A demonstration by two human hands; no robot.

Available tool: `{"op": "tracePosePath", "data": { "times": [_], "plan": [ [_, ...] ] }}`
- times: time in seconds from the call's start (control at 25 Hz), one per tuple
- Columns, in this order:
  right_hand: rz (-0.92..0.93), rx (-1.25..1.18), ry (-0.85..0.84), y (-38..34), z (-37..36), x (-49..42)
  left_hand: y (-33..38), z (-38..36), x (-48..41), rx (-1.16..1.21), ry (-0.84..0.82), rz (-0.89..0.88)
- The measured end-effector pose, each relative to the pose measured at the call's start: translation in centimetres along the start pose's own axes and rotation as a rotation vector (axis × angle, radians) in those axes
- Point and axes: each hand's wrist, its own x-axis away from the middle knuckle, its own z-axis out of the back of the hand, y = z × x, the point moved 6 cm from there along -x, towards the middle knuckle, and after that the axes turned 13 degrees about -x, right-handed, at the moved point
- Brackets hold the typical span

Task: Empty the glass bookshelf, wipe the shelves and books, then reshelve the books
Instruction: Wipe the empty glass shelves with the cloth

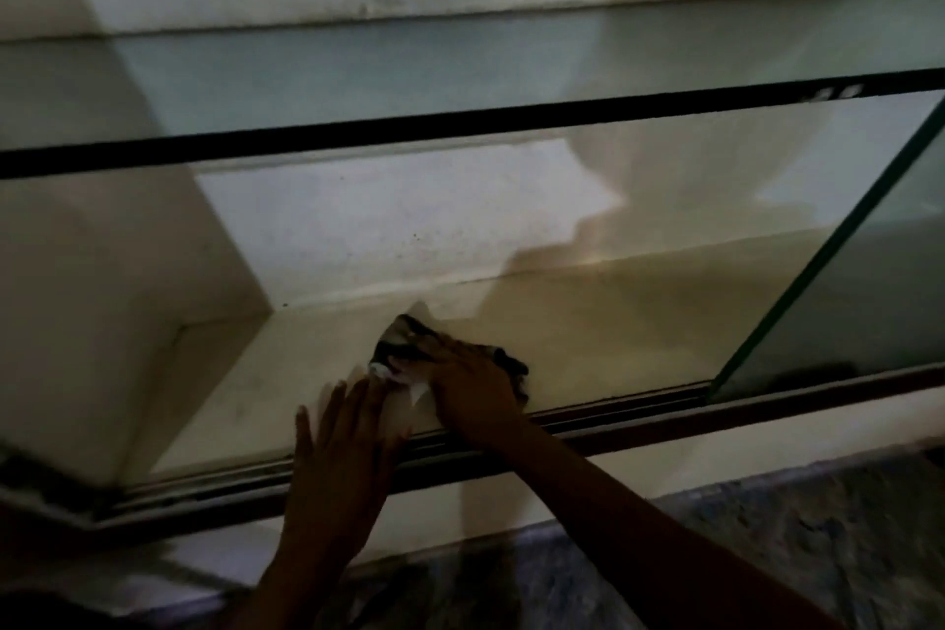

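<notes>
- While your right hand (473, 386) presses down on the rag (404, 343), fingers fairly flat, the rag lies on the bottom shelf (588, 338) near the front rail (639, 399);
- your left hand (340, 440) rests just beside it, fingers straight and spread, holding nothing;
- glass door (844, 297) stands at right; blurry shot

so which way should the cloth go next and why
Probably slide the cloth right along the shelf floor toward the glass door: the right hand presses it near the front track, and the left hand blocks the other side.
</notes>
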Motion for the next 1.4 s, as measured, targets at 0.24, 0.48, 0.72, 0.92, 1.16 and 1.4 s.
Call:
{"op": "tracePosePath", "data": {
  "times": [0.24,0.48,0.72,0.92,1.16,1.4],
  "plan": [
    [0.023,-0.251,0.086,2.9,7.3,-3.7,-2.3,-0.7,4.3,0.018,0.096,0.285],
    [-0.043,-0.077,0.093,4.1,2.4,-8.4,-2.0,-0.5,4.1,0.050,0.193,0.354],
    [0.201,-0.074,-0.195,-3.5,-4.3,-9.1,-2.4,-0.8,4.6,0.072,0.267,0.309],
    [0.373,-0.093,-0.385,-7.3,-4.8,-4.7,-5.0,-0.7,7.6,0.335,0.439,0.553],
    [0.440,-0.265,-0.472,-7.9,-4.4,-5.3,-7.6,-1.0,7.4,0.583,0.507,0.859],
    [0.295,-0.153,-0.215,-8.9,-10.3,-18.9,-8.9,-2.0,8.3,0.667,0.538,0.835]
  ]
}}
